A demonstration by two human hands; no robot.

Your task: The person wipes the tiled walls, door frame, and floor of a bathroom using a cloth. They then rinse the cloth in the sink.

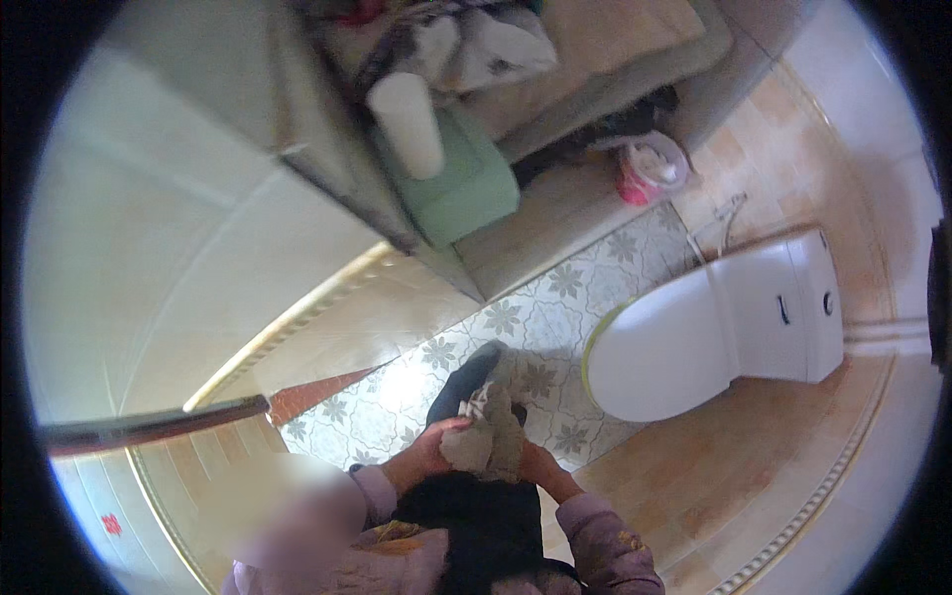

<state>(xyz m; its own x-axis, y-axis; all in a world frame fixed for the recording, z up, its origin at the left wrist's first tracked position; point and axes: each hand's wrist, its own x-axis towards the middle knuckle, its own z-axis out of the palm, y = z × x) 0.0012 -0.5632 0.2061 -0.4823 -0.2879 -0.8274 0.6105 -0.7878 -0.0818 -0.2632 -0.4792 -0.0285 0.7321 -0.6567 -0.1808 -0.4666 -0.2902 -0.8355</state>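
A crumpled beige-grey cloth (483, 442) is held between my two hands, in front of my dark trousers. My left hand (439, 444) grips its left side, the thumb lying over the cloth. At the right edge, my right hand (534, 460) holds the other side, its fingers mostly hidden by the cloth. A paler, ruffled part of the cloth sticks up at the top. Below it lies the patterned tile floor (550, 327).
A white toilet (662, 349) with its lid down stands at the right. Ahead are a green bin-like container (468, 186), a pink-and-white lined bucket (654, 171) and a ledge (602, 44) bearing a bundle of fabric (491, 48).
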